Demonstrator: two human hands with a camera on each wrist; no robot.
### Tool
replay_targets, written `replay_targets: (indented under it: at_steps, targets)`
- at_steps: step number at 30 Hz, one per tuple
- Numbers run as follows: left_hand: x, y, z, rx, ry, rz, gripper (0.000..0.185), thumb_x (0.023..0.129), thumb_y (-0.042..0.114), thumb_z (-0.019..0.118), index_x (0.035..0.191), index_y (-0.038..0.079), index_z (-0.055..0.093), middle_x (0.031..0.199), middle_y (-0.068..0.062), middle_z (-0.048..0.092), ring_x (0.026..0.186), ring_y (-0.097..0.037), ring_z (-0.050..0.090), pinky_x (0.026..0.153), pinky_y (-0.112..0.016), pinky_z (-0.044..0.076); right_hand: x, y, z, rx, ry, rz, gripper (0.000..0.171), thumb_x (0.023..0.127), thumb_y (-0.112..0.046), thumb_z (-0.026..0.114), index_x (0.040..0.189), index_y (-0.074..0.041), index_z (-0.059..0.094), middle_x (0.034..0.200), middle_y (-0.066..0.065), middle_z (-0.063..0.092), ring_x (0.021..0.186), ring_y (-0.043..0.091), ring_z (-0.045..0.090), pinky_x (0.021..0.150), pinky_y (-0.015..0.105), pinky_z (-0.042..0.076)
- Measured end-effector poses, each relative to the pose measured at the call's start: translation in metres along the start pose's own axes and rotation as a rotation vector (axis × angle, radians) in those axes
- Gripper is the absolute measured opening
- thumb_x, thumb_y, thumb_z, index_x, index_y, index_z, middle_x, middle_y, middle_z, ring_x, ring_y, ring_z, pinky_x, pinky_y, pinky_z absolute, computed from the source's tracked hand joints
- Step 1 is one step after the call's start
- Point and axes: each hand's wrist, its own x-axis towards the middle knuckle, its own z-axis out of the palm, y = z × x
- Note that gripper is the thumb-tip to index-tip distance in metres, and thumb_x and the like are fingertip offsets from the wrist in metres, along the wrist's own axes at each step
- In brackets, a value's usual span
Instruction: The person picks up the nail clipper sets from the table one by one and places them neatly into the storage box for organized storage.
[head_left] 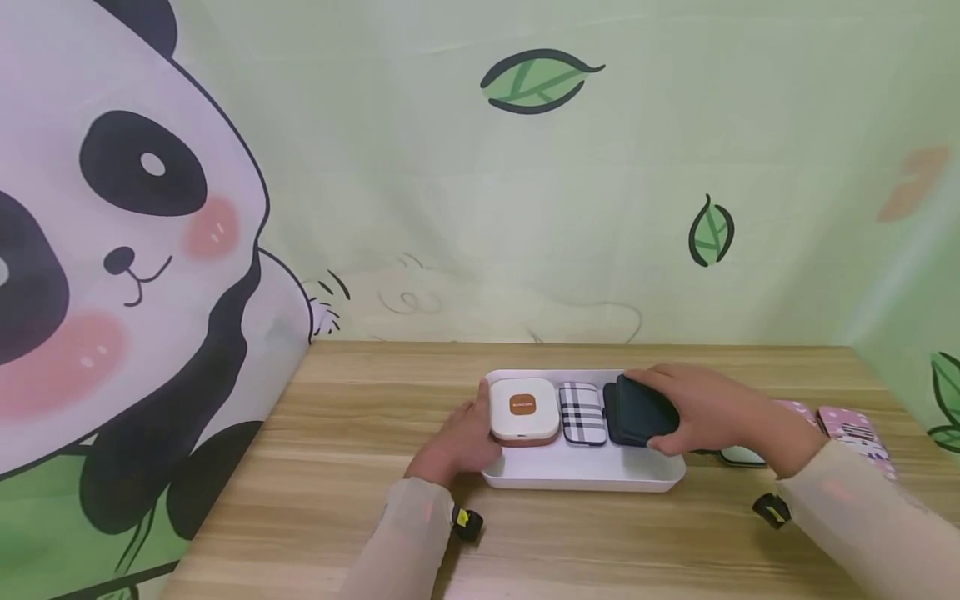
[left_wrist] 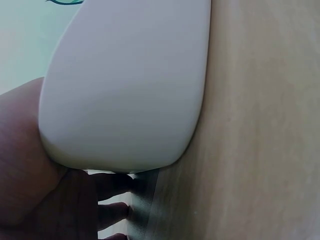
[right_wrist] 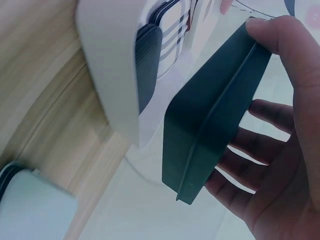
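A white tray (head_left: 585,479) stands on the wooden table. My left hand (head_left: 465,437) grips its left end, whose outer wall (left_wrist: 125,90) fills much of the left wrist view. Inside the tray, from the left, sit a white square case with a brown label (head_left: 534,421), a plaid case (head_left: 582,414) and a dark ribbed case (right_wrist: 148,67). My right hand (head_left: 701,408) holds a dark green case (head_left: 647,411) between thumb and fingers, tilted above the tray's right end. In the right wrist view, this green case (right_wrist: 210,115) is apart from the ribbed one.
Right of the tray, partly behind my right arm, lie pink patterned cases (head_left: 855,433) and a pale mint case (right_wrist: 37,210). A green cloth with a panda (head_left: 135,275) and leaves hangs behind the table (head_left: 375,400).
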Motion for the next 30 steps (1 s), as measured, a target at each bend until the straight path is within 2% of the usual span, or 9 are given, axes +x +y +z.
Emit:
replay_targets:
  at_steps: [9,23,30]
  targets:
    - [0.000,0.000,-0.001,-0.009,-0.001,-0.002,0.105,0.081,0.016,0.064,0.161,0.005,-0.003,0.165,-0.014,0.025,0.153,-0.035,0.017,0.122,-0.050,0.016,0.037,-0.014,0.010,-0.016,-0.039,-0.034,0.087,0.078,-0.047,0.077,0.152,-0.015,0.044,0.140,0.012,0.057,0.118,0.028,0.057,0.095,0.048,0.049]
    - [-0.001,-0.002,-0.002,-0.033,-0.002,0.021,0.111,0.077,0.020,0.069,0.161,0.006,-0.003,0.164,-0.014,0.028,0.152,-0.036,0.020,0.122,-0.051,0.018,0.074,-0.045,0.020,-0.007,-0.100,-0.053,0.088,0.078,-0.049,0.077,0.153,-0.018,0.043,0.141,0.010,0.055,0.116,0.025,0.057,0.096,0.044,0.049]
    - [-0.003,-0.001,-0.005,-0.045,-0.005,0.026,0.116,0.075,0.025,0.073,0.161,0.006,-0.003,0.162,-0.015,0.032,0.151,-0.036,0.022,0.121,-0.051,0.021,0.095,-0.058,0.025,-0.020,-0.139,-0.051,0.088,0.079,-0.049,0.077,0.154,-0.020,0.041,0.145,0.011,0.052,0.121,0.028,0.055,0.101,0.047,0.047]
